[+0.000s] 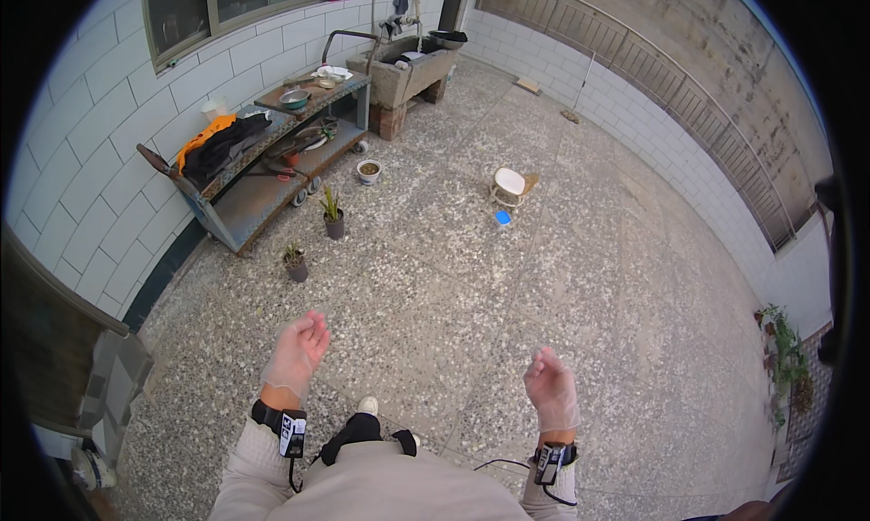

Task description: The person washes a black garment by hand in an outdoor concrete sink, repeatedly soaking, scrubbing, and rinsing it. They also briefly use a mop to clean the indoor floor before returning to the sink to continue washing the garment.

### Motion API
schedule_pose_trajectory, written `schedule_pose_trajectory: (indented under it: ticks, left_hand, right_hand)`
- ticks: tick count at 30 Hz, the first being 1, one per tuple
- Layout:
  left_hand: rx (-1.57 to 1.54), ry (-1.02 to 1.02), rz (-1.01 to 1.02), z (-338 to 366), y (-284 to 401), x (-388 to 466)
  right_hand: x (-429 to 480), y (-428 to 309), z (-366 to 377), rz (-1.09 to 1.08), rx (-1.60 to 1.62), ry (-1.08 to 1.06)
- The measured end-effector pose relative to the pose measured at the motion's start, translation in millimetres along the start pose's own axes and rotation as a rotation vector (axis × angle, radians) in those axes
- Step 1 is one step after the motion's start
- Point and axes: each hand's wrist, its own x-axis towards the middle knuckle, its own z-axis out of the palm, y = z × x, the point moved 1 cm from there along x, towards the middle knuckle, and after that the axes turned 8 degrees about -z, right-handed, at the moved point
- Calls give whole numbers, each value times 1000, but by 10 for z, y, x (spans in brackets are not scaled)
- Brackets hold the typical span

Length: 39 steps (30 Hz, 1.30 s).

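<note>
My left hand [297,351], in a thin clear glove, is raised over the speckled floor with its fingers loosely curled and nothing seen in it. To the right, my right hand [551,388] wears the same kind of glove, its fingers bent inward; nothing shows in it either. Each wrist bears a strap with a small black device. Nearest beyond the left hand stands a small potted plant [296,264], and behind it a taller potted plant [333,215]. Farther off, a blue container [502,218] lies beside a small chair with a white seat [510,181].
A metal cart [231,229] with cloths and bowls stands along the left wall. Behind it is a concrete sink [408,79]. A white bowl [369,172] sits on the floor near the cart's wheels. A mop [571,116] leans at the far wall; green plants [788,358] line the right edge.
</note>
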Motion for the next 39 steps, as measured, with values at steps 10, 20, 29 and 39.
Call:
schedule_pose_trajectory:
  ticks: [10,20,29,39]
  left_hand:
    - [-5,-8,-10,41,-7,-11]
    - [17,-17,-7,39,-16,28]
    - [-13,-12,-21,-5,-26,22]
    - [5,43,-24,-2,-27,22]
  right_hand:
    - [-23,32,0,3,-15,8]
    - [-25,27,-14,6,-12,14]
    - [-28,47,-1,26,-23,49]
    - [46,91,-57,55,-22,-1]
